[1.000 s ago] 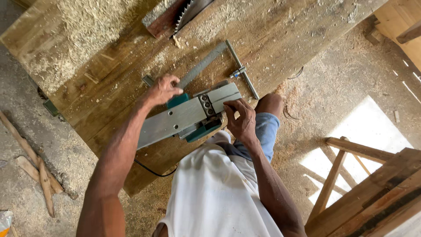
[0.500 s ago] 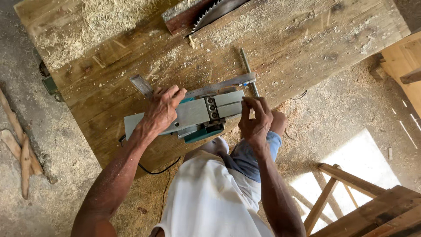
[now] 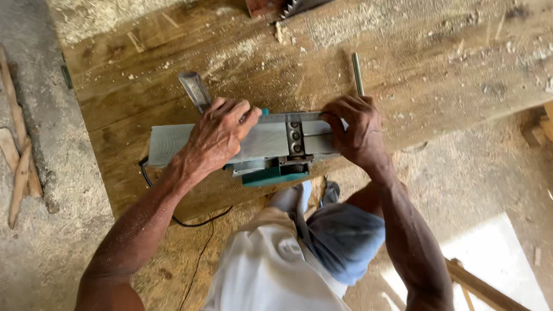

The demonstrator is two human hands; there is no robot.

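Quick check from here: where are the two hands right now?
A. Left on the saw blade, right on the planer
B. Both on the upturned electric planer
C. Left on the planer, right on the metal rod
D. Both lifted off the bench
B: the left hand and right hand both rest on the electric planer lying on the wooden workbench.

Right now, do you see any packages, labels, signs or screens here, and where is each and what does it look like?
None in view: no package, label, sign or screen.
What lies on the workbench: an upturned grey and green planer under the left hand and right hand, a metal rod and sawdust.
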